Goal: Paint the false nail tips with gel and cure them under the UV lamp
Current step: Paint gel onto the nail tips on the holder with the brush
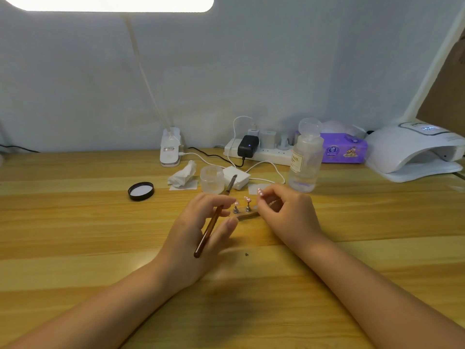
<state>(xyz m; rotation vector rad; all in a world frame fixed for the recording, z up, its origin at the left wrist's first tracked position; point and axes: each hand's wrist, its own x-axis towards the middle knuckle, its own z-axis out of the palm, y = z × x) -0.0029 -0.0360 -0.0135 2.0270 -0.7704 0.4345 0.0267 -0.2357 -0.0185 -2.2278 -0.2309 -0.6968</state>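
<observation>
Ahead, we have bare wooden desk (75,222) open on both outer sides of our hands. Our left hand (198,230) pinches a slim amber-handled gel brush (210,227), its long axis running from near our wrist up-right toward the small stand of pink false nail tips (242,206) between both hands. Our right hand (284,210) curls, fingertips pinching one pink tip (260,192).

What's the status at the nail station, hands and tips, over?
Left hand holds brush. Right hand pinches one nail tip. Two tips on stand. UV lamp far right, path clear.
</observation>
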